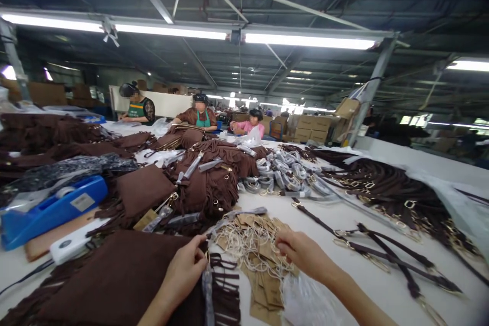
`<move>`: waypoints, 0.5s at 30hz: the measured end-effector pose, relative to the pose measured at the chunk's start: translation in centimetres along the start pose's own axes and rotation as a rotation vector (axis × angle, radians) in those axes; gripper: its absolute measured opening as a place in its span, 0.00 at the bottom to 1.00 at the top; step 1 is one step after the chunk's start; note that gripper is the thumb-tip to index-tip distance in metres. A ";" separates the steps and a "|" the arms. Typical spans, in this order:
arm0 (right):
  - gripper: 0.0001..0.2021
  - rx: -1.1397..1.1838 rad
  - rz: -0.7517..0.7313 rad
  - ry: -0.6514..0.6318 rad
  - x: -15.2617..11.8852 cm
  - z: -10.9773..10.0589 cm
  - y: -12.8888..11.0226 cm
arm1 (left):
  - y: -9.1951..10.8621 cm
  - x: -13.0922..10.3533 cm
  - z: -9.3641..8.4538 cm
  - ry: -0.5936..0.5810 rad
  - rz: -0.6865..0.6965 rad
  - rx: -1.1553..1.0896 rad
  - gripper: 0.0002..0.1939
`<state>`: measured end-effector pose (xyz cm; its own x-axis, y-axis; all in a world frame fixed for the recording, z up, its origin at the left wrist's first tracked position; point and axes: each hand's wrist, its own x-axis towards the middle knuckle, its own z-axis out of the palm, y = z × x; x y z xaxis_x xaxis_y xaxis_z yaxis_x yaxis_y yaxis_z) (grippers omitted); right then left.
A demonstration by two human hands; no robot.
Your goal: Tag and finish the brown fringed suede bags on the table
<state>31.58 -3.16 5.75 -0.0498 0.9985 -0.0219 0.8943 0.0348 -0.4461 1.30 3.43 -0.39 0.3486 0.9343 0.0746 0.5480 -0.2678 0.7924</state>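
A dark brown fringed bag (114, 275) lies flat in front of me, its fringe pointing right. My left hand (187, 265) is closed in a pinch at the bag's right edge, by a small gold fitting. A plastic-wrapped strip (207, 285) hangs down just below those fingers. Over a heap of kraft paper tags (263, 285) with tangled white strings (244, 244), my right hand (301, 252) has its fingers curled together at the heap's right side. Whatever sits between the right fingertips is hidden.
At left are a blue tape dispenser (76, 209) and a white device (72, 244). More brown bags (206, 183) pile up behind. Wrapped straps (282, 168) and loose dark straps (382, 244) with gold clasps lie right. A clear plastic bag (309, 300) is near me. Several people work across the table.
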 end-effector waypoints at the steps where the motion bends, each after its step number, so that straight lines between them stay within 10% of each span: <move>1: 0.11 -0.041 0.012 0.012 -0.1 0.1 0.1 | 0.1 -0.2 0.0 0.002 -0.001 0.030 0.26; 15: 0.08 -0.285 0.018 0.110 -0.9 2.4 -0.4 | -1.2 -0.9 0.3 -0.010 0.014 0.184 0.17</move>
<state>30.20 -4.16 3.76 0.0021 0.9971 0.0762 0.9842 0.0115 -0.1768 0.60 2.80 -1.58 0.3643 0.9280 0.0785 0.6723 -0.3204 0.6674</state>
